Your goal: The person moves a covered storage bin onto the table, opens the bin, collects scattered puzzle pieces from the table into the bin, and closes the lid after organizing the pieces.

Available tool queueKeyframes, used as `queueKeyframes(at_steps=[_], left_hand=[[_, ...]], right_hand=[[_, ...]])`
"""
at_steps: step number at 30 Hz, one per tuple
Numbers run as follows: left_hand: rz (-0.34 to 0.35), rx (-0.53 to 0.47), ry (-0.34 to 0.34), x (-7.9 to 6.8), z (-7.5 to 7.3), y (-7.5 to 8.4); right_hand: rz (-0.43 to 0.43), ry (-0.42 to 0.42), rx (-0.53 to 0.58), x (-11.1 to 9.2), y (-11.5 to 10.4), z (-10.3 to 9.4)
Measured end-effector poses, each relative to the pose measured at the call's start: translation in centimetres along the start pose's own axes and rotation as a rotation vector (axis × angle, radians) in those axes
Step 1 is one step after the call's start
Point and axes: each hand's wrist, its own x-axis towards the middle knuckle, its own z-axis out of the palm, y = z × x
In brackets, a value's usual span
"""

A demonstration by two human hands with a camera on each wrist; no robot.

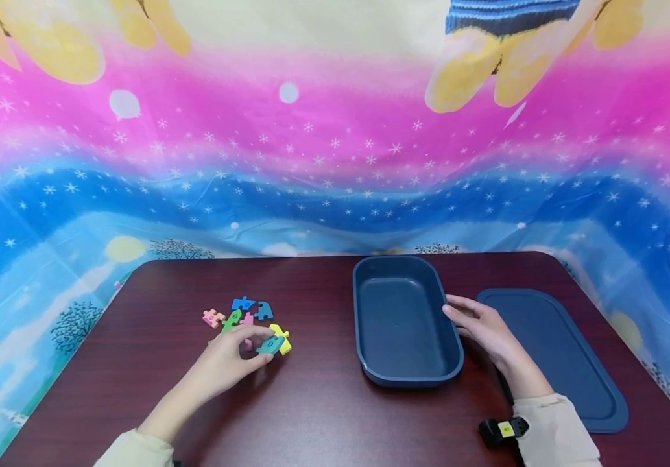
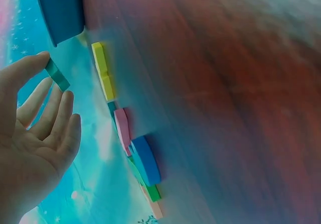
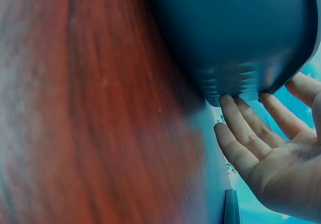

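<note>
Right fingers (image 1: 467, 317) against blue container (image 1: 406, 327)

Open lane across table (image 1: 317, 311) between pieces (image 1: 233, 318) and box (image 1: 413, 381). Box open from above; raised walls bar low sideways entry. Right hand (image 1: 486, 327), at box's right wall, crowds narrow gap toward lid (image 1: 556, 350); lid flat, low obstacle. Left hand (image 1: 237, 355), pinching teal piece (image 1: 269, 345), covers near pieces; far pieces uncovered. Curtain (image 1: 323, 162) hangs behind table's far edge.

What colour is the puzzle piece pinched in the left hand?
Teal; the puzzle piece in the left hand shows best in the head view.
</note>
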Motion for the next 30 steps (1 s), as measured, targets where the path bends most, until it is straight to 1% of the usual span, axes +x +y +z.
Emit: queueKeyframes(at_steps=[3,9,16,24,30], left_hand=[[0.014,-0.015,0.014,0.3,0.1,0.4],[0.036,-0.065,0.012,0.7,0.3,1.1],[0.084,-0.058,0.03,0.9,0.5,1.5],[0.115,-0.051,0.057,1.0,0.7,1.7],[0.132,-0.076,0.052,1.3,0.9,2.1]], right_hand=[[-0.005,0.002,-0.003,0.0,-0.1,-0.1],[-0.002,0.003,-0.009,0.0,0.0,-0.1],[-0.008,0.003,-0.012,0.0,0.0,-0.2],[-0.003,0.004,-0.027,0.0,0.1,-0.1],[-0.016,-0.001,-0.029,0.0,0.1,0.0]])
